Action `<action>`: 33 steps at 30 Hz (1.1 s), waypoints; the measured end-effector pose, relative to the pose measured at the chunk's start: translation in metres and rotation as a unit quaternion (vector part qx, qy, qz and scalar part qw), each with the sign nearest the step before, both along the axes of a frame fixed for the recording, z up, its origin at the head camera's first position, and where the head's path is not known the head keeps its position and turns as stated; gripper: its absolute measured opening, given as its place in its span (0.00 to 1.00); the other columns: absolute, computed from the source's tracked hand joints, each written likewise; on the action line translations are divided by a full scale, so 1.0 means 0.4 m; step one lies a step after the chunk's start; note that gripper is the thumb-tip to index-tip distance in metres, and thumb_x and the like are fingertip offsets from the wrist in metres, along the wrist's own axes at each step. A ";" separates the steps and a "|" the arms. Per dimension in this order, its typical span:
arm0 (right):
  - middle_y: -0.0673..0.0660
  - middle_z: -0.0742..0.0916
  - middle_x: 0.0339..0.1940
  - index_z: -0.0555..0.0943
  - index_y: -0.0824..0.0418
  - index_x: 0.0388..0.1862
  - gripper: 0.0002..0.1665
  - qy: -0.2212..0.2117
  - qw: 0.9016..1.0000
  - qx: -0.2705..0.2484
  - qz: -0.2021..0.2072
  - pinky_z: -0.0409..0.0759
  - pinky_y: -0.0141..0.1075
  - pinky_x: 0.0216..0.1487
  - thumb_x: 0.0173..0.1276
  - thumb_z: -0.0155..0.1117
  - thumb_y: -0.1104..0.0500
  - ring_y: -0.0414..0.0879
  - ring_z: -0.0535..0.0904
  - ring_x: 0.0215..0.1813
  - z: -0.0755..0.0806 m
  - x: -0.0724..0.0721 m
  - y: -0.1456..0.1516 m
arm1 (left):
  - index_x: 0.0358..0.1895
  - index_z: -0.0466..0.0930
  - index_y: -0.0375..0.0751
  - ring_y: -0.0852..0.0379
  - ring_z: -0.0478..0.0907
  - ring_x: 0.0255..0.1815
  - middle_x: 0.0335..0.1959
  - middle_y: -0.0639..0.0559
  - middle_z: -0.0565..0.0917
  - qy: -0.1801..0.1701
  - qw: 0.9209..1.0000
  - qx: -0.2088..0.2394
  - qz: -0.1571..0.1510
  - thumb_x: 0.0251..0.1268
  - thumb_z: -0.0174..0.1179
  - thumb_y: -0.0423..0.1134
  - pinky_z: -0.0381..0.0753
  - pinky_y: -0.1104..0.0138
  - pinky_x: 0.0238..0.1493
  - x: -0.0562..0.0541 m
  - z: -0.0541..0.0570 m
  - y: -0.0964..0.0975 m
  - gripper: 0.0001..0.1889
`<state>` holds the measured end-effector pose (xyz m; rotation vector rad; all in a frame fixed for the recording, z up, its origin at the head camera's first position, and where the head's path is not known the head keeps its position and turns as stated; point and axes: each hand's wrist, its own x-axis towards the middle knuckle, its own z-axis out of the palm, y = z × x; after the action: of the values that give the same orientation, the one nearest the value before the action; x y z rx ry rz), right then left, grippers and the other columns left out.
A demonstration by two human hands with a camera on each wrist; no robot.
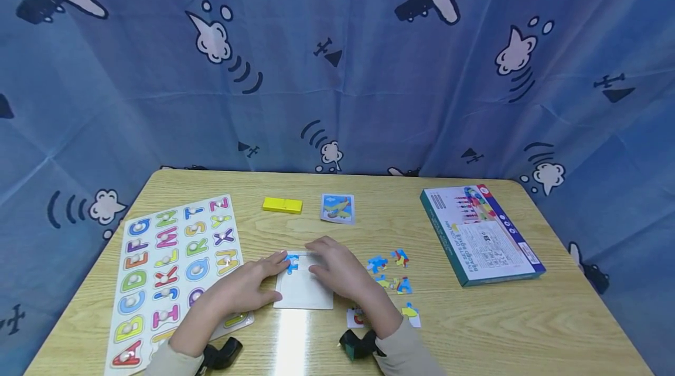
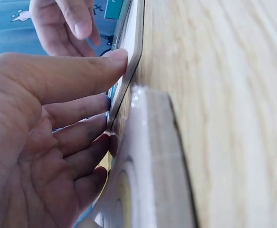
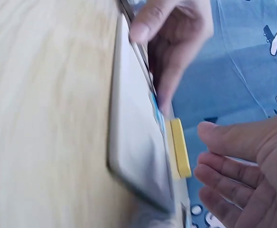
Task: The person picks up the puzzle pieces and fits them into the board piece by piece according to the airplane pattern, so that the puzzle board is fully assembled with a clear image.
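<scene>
A white square puzzle board [image 1: 306, 295] lies on the table in front of me, with a blue jigsaw piece [image 1: 292, 263] at its upper left corner. My left hand [image 1: 245, 286] touches the board's left side, thumb near the lower corner and fingertips beside the blue piece. In the left wrist view the left thumb [image 2: 93, 76] lies against the board's edge. Over the board's upper right part is my right hand [image 1: 344, 270], its fingers loosely extended. The right wrist view shows that hand [image 3: 252, 175] apart from the board, holding nothing.
Several loose jigsaw pieces [image 1: 377, 263] lie right of the board, some partly behind my right forearm. A letter board [image 1: 181, 247] is at left. Farther back are a yellow block [image 1: 282, 205] and a picture card [image 1: 337, 208]. A boxed game [image 1: 482, 235] sits at right.
</scene>
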<state>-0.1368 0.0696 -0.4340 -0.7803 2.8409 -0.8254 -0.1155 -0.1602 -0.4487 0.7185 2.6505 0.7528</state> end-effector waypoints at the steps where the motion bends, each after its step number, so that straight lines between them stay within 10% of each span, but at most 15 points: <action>1: 0.54 0.81 0.56 0.77 0.60 0.60 0.23 0.000 1.000 -0.003 0.000 0.79 0.42 0.57 0.65 0.64 0.58 0.47 0.78 0.58 0.002 0.000 0.011 | 0.68 0.67 0.42 0.45 0.60 0.72 0.73 0.50 0.61 -0.001 1.000 0.000 0.001 0.60 0.64 0.46 0.65 0.51 0.69 0.000 -0.001 0.000 0.32; 22: 0.55 0.80 0.59 0.76 0.60 0.61 0.25 -0.042 0.996 -0.034 -0.072 0.74 0.50 0.62 0.64 0.65 0.63 0.54 0.74 0.64 0.002 0.005 0.262 | 0.68 0.67 0.41 0.45 0.59 0.73 0.73 0.49 0.61 -0.005 1.000 0.016 -0.004 0.60 0.64 0.46 0.63 0.51 0.69 0.001 -0.003 -0.001 0.33; 33: 0.57 0.82 0.55 0.78 0.63 0.57 0.21 -0.063 0.997 -0.014 -0.036 0.77 0.48 0.58 0.65 0.61 0.68 0.54 0.77 0.59 -0.011 -0.010 0.309 | 0.68 0.67 0.41 0.44 0.59 0.73 0.73 0.48 0.61 -0.007 1.000 0.020 0.000 0.59 0.65 0.45 0.64 0.50 0.69 0.001 -0.004 -0.003 0.33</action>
<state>-0.1409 0.1933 -0.4384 -0.6091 2.7665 -0.8917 -0.1150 -0.1613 -0.4502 0.7210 2.6307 0.8105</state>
